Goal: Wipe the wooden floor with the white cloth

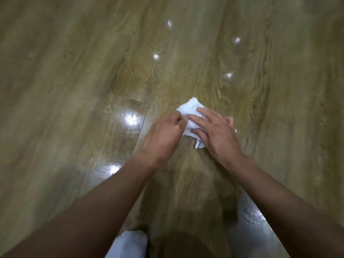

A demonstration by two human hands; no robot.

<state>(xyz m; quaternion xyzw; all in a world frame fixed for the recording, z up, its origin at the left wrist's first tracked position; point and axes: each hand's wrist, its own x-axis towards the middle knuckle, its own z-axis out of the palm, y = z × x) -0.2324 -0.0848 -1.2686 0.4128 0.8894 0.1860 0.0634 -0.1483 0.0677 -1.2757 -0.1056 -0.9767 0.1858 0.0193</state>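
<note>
My right hand (216,135) lies flat, fingers straight and spread, pressing down on the white cloth (191,107). My left hand (165,133) is just beside it, fingers curled in tight at the cloth's left edge, pinching it as far as the blur lets me tell. The cloth is bunched and crumpled under my palm, one corner poking out on the far side, another on the near side, lying on the wooden floor (74,90) just right of the middle. Bright glare spots (131,119) shine on the boards to the left and farther off. A pale piece of fabric (130,243) shows at the near edge, between my forearms.
</note>
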